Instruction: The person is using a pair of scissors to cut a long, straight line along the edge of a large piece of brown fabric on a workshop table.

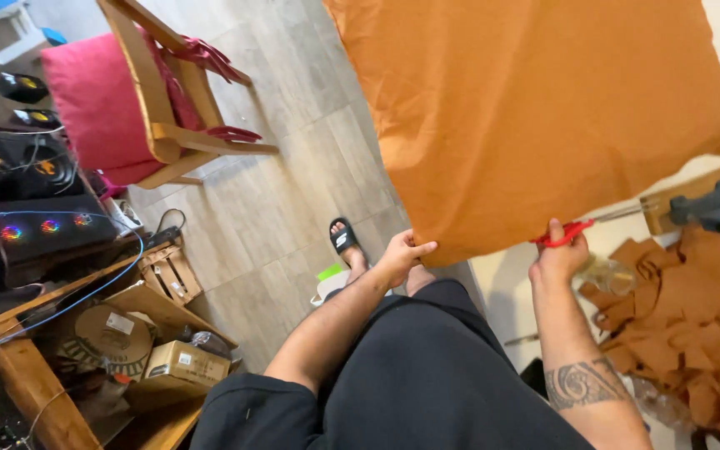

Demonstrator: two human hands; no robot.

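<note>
A seated person holds up a large orange cloth, which fills the upper right of the view and hangs above the lap. The left hand pinches the cloth's lower edge, thumb on the near face and fingers clenched on the fabric. The right hand grips red-handled scissors, its fingers through the loops, at the same lower edge further right; the blades point away to the right, just beside the cloth. To the right, a table carries a heap of orange scraps, well apart from the held cloth. Below the cloth, one foot in a black sandal rests on the grey tiled floor. A wooden chair with a pink cushion stands at upper left, and cardboard boxes lie at lower left.
</note>
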